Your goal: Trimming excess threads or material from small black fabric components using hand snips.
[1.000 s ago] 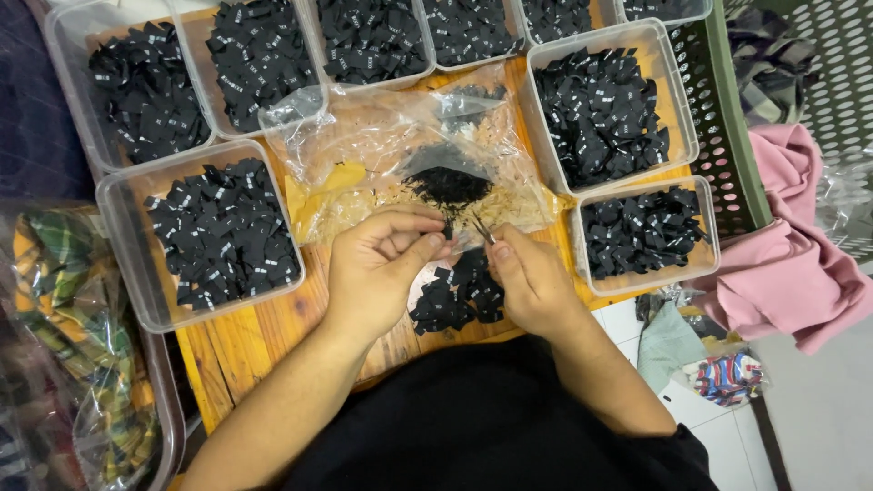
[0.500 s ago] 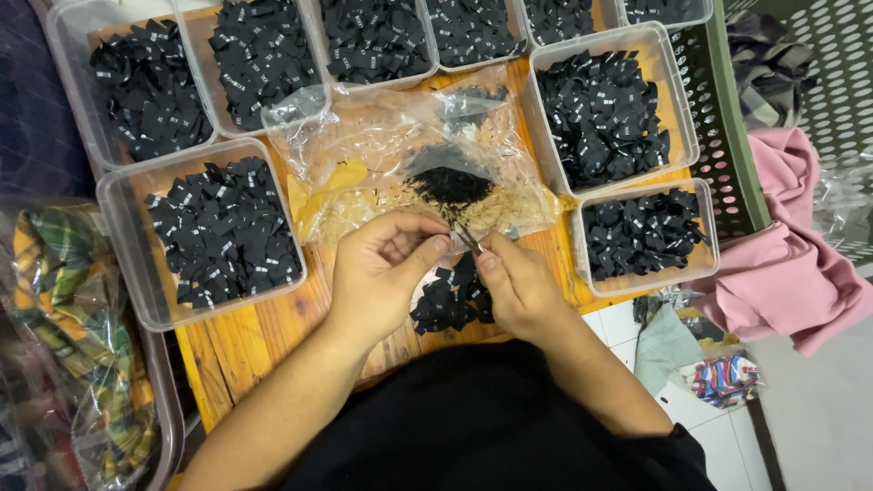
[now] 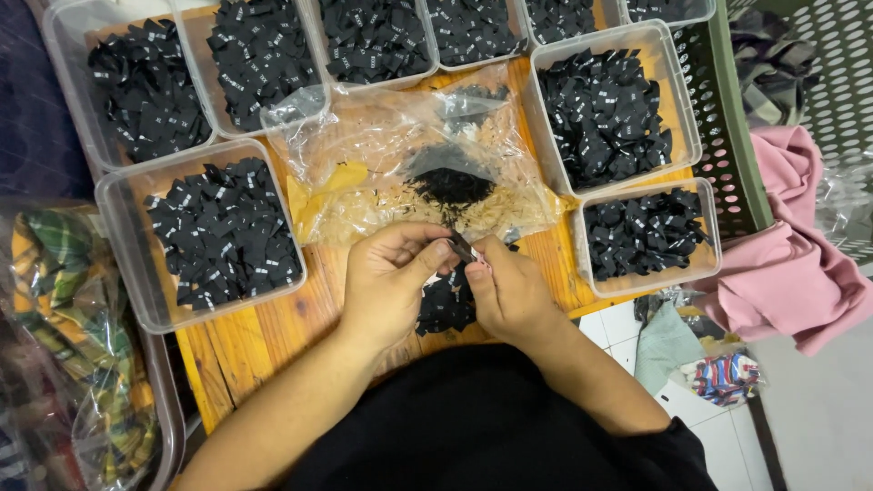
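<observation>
Both hands had drawn closer together near the front edge of the wooden board [image 3: 245, 350], the left hand [image 3: 391, 277] and right hand [image 3: 509, 291] jointly pinching one small black fabric label [image 3: 461, 247] above the loose black label pile [image 3: 446, 305], seemingly mid-sorting, a placement into one clear plastic tray [image 3: 123, 255] plausibly following.

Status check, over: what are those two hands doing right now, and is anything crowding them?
Left hand and right hand pinch one small black label together. Loose label pile beneath them. Clear bag just ahead, label tubs around; nothing blocking.
</observation>
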